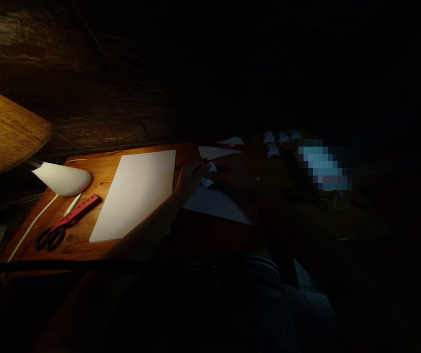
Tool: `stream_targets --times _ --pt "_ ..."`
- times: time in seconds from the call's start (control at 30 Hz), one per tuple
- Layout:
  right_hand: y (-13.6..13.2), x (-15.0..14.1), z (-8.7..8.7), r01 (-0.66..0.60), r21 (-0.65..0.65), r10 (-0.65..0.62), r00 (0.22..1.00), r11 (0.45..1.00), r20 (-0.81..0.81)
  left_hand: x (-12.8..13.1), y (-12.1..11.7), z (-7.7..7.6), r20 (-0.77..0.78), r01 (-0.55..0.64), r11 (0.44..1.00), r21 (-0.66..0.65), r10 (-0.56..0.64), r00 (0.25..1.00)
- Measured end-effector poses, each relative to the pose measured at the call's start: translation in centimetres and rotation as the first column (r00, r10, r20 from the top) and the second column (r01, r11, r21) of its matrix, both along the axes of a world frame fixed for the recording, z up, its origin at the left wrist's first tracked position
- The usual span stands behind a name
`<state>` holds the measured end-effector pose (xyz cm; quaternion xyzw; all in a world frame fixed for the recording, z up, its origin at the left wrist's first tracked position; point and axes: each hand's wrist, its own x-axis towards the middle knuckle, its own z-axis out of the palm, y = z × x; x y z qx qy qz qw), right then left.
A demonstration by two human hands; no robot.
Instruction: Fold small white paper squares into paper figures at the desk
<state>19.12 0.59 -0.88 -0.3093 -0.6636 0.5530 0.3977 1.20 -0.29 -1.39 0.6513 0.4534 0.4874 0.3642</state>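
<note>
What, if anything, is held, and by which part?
The left hand seems to hold a small white paper piece at its left side; the right hand is unclear.

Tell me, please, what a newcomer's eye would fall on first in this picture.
Probably the large white paper first, brightly lit on the wooden table, just left of the left hand. Next could come the golden-brown shape at the left edge and, on the right, a pixelated pale-blue patch against the dark. Between the left hand and the dim right hand, some small folded white paper shows faintly.
</note>
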Motion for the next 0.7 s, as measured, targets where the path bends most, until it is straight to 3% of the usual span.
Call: stream_targets --times 0.2,0.4,0.7 --pt "0.1 0.6 -0.2 0.093 -0.005 -0.093 0.996 0.996 0.016 -0.3 0.3 -0.4 0.13 -0.094 0.995 0.023 0.09 0.987" --pt "0.5 0.6 -0.5 0.126 0.033 -0.126 0.992 0.992 0.004 -0.6 0.7 -1.3 0.286 0.082 0.987 -0.141 -0.039 0.957" --pt "0.9 0.3 -1.1 0.192 0.209 -0.187 0.981 0.959 -0.044 -0.7 1.0 -1.3 0.338 0.118 0.957 -0.264 -0.023 0.941"
